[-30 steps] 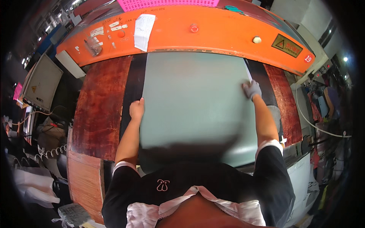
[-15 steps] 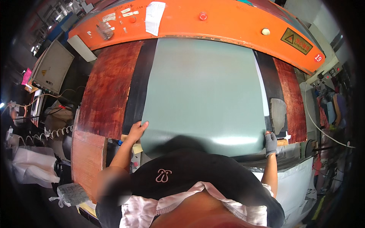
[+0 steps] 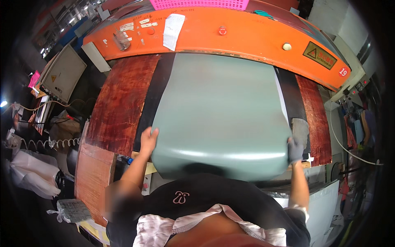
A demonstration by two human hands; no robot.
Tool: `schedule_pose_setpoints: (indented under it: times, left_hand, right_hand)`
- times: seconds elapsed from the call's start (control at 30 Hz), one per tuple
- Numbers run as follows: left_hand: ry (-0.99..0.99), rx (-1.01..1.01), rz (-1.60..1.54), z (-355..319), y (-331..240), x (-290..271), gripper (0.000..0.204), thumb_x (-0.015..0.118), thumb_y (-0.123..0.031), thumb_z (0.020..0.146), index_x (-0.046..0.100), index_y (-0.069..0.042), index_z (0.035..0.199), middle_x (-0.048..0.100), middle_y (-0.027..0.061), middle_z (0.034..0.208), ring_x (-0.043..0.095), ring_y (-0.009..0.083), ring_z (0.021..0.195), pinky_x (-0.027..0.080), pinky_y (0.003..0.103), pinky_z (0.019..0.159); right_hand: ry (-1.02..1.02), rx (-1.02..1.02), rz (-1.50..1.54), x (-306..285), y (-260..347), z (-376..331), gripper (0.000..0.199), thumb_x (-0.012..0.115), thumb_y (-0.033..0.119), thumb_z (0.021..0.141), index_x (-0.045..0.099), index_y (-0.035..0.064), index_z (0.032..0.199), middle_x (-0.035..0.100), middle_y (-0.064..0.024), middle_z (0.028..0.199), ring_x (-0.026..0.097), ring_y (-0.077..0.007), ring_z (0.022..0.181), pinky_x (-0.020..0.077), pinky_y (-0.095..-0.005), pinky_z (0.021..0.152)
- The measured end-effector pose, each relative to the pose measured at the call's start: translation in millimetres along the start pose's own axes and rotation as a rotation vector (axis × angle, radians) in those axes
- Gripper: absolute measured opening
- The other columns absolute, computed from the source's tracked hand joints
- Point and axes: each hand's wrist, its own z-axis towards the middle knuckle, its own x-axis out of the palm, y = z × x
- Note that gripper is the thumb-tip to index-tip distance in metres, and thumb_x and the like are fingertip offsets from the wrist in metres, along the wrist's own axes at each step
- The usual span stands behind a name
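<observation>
A wide grey-green sheet [image 3: 222, 111] with a smooth, glossy surface lies across the machine bed and bends down over its near edge. My left hand [image 3: 148, 140] is bare and closed on the sheet's left edge, its thumb on top and its other fingers mostly hidden. On the opposite edge, my right hand [image 3: 295, 150] wears a dark grey glove and holds the sheet at about the same height; its fingers are slightly blurred. White backing shows along the right side of the sheet. Beside my right hand lies a rough grey pad [image 3: 300, 132].
An orange machine beam [image 3: 197, 31] spans the far side, with a red button [image 3: 222, 31] and a paper [image 3: 173, 32] on it. Reddish-brown boards [image 3: 123, 103] flank black strips [image 3: 158, 90]. A pink basket [image 3: 197, 4] sits on top. A wooden panel [image 3: 94, 173] stands left.
My right hand has shifted slightly up along the sheet's edge. The sheet's near fold bulges lower toward me. The view has tilted up, bringing the pink basket into sight.
</observation>
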Motion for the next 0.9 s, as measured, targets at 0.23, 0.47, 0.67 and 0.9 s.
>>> schedule_pose_setpoints:
  times: [0.23,0.47,0.67,0.9]
  left_hand:
    - [-0.175,-0.069,0.471,226,-51,73,0.049,0.056,-0.034,0.085,0.048,-0.001,0.120,0.054,0.0208,0.116,0.052,0.0346,0.108,0.042,0.042,0.090]
    - [-0.049,0.090,0.460,131,-3,42,0.048,0.060,-0.037,0.083,0.049,-0.001,0.112,0.053,0.0192,0.113,0.055,0.0329,0.098,0.046,0.039,0.080]
    - [0.135,-0.231,0.235,10,24,0,0.039,0.058,-0.038,0.086,0.060,-0.001,0.075,0.060,0.0123,0.064,0.058,0.0279,0.062,0.044,0.036,0.063]
    - [0.173,-0.314,0.234,3,14,-5,0.041,0.051,-0.038,0.090,0.061,0.002,0.088,0.063,0.0179,0.075,0.062,0.0306,0.074,0.045,0.037,0.070]
  right_hand:
    - [-0.035,0.044,-0.534,90,44,213,0.044,0.059,0.036,0.080,0.057,-0.0009,0.104,0.061,-0.0228,0.095,0.058,-0.0369,0.095,0.0446,-0.0387,0.084]
    - [0.038,-0.081,-0.531,52,-25,94,0.056,0.062,0.035,0.080,0.048,-0.0025,0.120,0.051,-0.0191,0.121,0.049,-0.0329,0.114,0.0407,-0.0392,0.093]
    - [-0.063,0.262,0.063,5,-62,-32,0.046,0.063,0.028,0.081,0.052,-0.0037,0.112,0.057,-0.0121,0.102,0.055,-0.0184,0.094,0.0421,-0.0295,0.084]
    - [0.280,0.418,-0.093,-17,-38,-12,0.027,0.063,0.027,0.083,0.062,0.0003,0.084,0.057,-0.0017,0.071,0.049,-0.0088,0.069,0.0402,-0.0243,0.064]
